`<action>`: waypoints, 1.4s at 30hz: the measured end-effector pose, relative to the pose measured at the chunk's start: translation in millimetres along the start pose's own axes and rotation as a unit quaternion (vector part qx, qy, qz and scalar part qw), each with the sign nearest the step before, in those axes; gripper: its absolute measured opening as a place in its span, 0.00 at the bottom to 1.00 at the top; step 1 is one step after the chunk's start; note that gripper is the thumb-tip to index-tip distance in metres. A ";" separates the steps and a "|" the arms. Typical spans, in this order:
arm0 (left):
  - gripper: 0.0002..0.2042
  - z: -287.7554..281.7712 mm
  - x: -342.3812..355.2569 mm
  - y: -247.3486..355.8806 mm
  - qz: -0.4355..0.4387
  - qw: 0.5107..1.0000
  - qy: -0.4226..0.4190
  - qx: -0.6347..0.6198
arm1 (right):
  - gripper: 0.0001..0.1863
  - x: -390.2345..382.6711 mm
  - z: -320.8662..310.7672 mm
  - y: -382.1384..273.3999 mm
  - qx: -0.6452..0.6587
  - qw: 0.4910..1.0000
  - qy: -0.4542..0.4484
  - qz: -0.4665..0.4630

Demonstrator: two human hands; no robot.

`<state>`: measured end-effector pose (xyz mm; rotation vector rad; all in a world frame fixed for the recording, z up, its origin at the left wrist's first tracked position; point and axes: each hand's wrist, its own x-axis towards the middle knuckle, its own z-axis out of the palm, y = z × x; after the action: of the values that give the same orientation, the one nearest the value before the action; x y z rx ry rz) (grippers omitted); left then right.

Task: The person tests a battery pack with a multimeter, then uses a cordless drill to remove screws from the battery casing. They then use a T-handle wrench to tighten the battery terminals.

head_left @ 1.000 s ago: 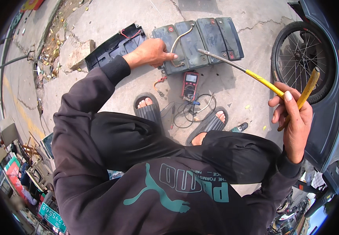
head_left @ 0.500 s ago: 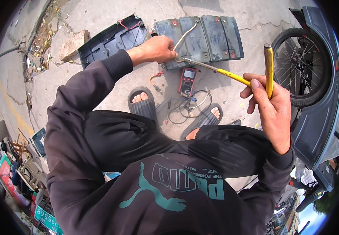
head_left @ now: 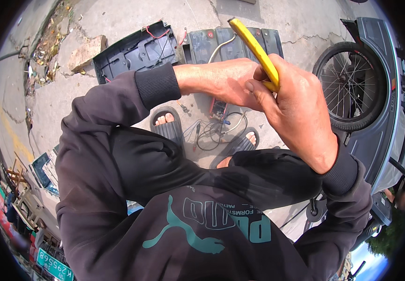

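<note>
My right hand (head_left: 301,105) is closed around the yellow crossbar of a T-handle socket wrench (head_left: 254,44), its thumb pressed near the joint. Against it lies my left hand (head_left: 235,82), reaching across from the left; its fingers are hidden behind the right hand and the handle. Both hands are above the near side of a row of dark battery blocks (head_left: 202,44). The wrench's shaft and tip are out of sight behind the hands. A beige cable (head_left: 222,48) runs over the top of the batteries.
An open black plastic case (head_left: 137,49) lies left of the batteries, beside a broken brick (head_left: 88,54). A red multimeter (head_left: 218,108) and tangled leads (head_left: 212,136) lie between my sandalled feet. To the right stands a spoked wheel (head_left: 350,86) beside a dark vehicle body (head_left: 382,103).
My left hand has moved right, from the battery's near edge to my right hand. My right hand has moved left with the wrench, whose crossbar now slants up to the left.
</note>
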<state>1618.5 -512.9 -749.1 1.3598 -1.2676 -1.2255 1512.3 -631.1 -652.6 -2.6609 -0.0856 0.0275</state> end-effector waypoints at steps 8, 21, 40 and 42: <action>0.08 48.6 14.1 -49.7 0.206 0.954 0.209 0.066 | 0.16 7.6 -35.3 2.2 -0.323 0.851 -0.145 -0.386; 0.19 22.2 34.3 -48.9 0.100 0.943 0.191 0.252 | 0.20 -19.0 -43.4 8.5 0.297 0.910 -0.065 0.281; 0.16 6.0 -6.6 24.9 0.080 0.979 0.018 0.189 | 0.27 1.4 -38.5 37.9 -0.277 0.905 0.149 -0.287; 0.12 7.9 0.1 17.4 0.144 0.962 0.073 0.220 | 0.29 -9.4 -52.2 50.4 -0.189 0.937 0.251 -0.152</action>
<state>1608.5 -514.4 -732.9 1.4751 -1.6266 -0.6527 1507.5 -700.3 -629.5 -2.9032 -0.3647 -0.8423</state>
